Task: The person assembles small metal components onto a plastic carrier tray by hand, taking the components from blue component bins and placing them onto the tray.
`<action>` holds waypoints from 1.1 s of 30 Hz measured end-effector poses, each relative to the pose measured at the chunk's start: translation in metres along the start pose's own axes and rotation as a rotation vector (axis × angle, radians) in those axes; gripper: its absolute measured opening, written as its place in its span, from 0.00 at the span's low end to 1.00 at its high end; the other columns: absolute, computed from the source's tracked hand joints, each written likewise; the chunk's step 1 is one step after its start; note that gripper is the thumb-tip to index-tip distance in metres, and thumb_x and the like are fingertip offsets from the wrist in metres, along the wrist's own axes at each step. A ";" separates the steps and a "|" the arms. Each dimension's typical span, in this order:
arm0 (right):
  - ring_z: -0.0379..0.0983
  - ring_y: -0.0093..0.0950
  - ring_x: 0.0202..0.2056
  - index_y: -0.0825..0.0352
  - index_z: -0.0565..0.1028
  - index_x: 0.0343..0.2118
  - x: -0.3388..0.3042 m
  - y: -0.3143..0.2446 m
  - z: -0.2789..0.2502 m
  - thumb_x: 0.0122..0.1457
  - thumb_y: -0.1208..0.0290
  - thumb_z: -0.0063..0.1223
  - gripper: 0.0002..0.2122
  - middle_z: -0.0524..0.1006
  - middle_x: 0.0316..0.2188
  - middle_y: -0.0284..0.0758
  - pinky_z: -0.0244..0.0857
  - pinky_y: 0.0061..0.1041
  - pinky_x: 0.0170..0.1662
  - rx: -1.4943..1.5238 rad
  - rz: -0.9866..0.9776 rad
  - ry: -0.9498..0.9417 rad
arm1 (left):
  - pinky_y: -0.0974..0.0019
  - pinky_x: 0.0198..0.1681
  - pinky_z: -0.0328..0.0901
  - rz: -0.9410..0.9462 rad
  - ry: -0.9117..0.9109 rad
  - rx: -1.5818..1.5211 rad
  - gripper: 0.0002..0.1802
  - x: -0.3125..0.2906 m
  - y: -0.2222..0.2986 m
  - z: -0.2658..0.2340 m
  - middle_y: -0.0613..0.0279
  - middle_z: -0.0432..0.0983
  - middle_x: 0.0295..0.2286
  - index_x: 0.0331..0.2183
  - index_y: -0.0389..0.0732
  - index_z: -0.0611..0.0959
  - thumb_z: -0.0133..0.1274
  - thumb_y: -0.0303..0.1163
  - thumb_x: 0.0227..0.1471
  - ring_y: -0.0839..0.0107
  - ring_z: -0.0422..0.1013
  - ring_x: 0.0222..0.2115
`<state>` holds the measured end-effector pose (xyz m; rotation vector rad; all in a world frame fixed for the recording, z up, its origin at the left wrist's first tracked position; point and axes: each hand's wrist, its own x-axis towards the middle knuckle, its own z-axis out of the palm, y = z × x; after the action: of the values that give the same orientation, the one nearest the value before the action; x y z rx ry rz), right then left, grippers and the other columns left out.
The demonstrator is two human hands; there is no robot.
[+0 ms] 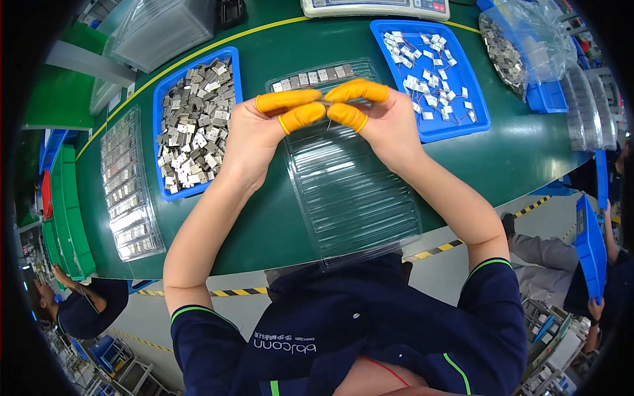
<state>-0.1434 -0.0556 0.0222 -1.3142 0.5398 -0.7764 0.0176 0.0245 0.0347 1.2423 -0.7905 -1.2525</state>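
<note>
My left hand and my right hand meet fingertip to fingertip above the table, with yellow covers on the thumbs and forefingers. Both are closed in a pinch on a small part, mostly hidden by the fingers; a thin wire hangs below it. Beneath them lies a clear plastic tray with narrow crosswise slots. A row of small silver-grey metal pieces fills its far end, just beyond my fingers.
Left stands a blue tray heaped with metal pieces; right, another blue tray of small white parts with thin wires. A filled clear tray lies far left. A scale stands at the back. Other people are beyond both table ends.
</note>
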 end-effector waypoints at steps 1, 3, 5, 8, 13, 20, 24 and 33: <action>0.72 0.25 0.36 0.69 0.77 0.30 0.003 0.004 -0.002 0.45 0.77 0.60 0.07 0.76 0.32 0.34 0.67 0.21 0.41 -0.188 -0.129 0.068 | 0.73 0.40 0.67 0.011 0.046 -0.018 0.14 0.000 0.003 0.004 0.56 0.77 0.32 0.37 0.31 0.78 0.56 0.23 0.45 0.72 0.73 0.33; 0.71 0.27 0.37 0.68 0.77 0.29 0.004 0.000 -0.009 0.43 0.77 0.60 0.08 0.76 0.32 0.34 0.66 0.22 0.40 -0.524 -0.390 0.127 | 0.71 0.40 0.68 0.019 0.099 0.000 0.16 -0.001 0.007 0.006 0.53 0.75 0.34 0.41 0.30 0.75 0.53 0.26 0.48 0.68 0.74 0.35; 0.68 0.31 0.39 0.64 0.78 0.28 0.004 0.001 -0.011 0.38 0.77 0.61 0.10 0.76 0.31 0.33 0.63 0.27 0.40 -0.940 -0.779 0.239 | 0.72 0.40 0.68 -0.035 0.070 -0.015 0.16 -0.002 0.006 0.007 0.53 0.75 0.34 0.40 0.29 0.75 0.53 0.26 0.48 0.68 0.74 0.34; 0.69 0.31 0.38 0.62 0.78 0.28 0.001 -0.001 -0.006 0.37 0.74 0.62 0.11 0.76 0.31 0.31 0.61 0.29 0.42 -1.104 -0.970 0.162 | 0.69 0.42 0.68 -0.055 0.014 0.009 0.15 -0.004 0.001 0.007 0.54 0.74 0.36 0.41 0.31 0.74 0.51 0.28 0.50 0.66 0.73 0.36; 0.66 0.31 0.39 0.61 0.78 0.30 0.000 0.001 0.002 0.37 0.71 0.63 0.13 0.74 0.37 0.32 0.60 0.30 0.40 -0.932 -0.782 0.377 | 0.71 0.43 0.68 -0.030 0.048 -0.214 0.16 -0.004 -0.001 0.005 0.53 0.74 0.36 0.40 0.29 0.74 0.54 0.23 0.47 0.68 0.73 0.36; 0.70 0.25 0.33 0.68 0.78 0.29 -0.005 0.011 -0.002 0.42 0.77 0.61 0.08 0.76 0.27 0.33 0.63 0.20 0.39 -0.633 -0.360 0.187 | 0.71 0.42 0.68 -0.010 0.069 -0.216 0.16 -0.005 0.001 0.007 0.54 0.75 0.35 0.40 0.29 0.74 0.54 0.21 0.46 0.69 0.73 0.35; 0.70 0.23 0.33 0.69 0.78 0.31 -0.009 0.010 0.002 0.45 0.80 0.59 0.08 0.76 0.30 0.33 0.63 0.20 0.40 -0.377 -0.257 0.128 | 0.73 0.41 0.67 0.015 0.055 0.014 0.15 -0.005 0.010 0.003 0.56 0.76 0.33 0.37 0.30 0.77 0.55 0.19 0.43 0.72 0.73 0.34; 0.70 0.22 0.34 0.70 0.75 0.32 -0.002 0.011 0.001 0.49 0.77 0.56 0.07 0.73 0.32 0.32 0.63 0.20 0.40 -0.102 -0.128 0.008 | 0.75 0.40 0.66 -0.015 0.011 0.193 0.13 -0.001 0.018 -0.007 0.59 0.76 0.32 0.35 0.33 0.79 0.56 0.20 0.42 0.77 0.72 0.32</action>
<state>-0.1419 -0.0525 0.0111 -1.4517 0.5108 -0.8693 0.0283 0.0245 0.0510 1.4111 -0.9118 -1.2015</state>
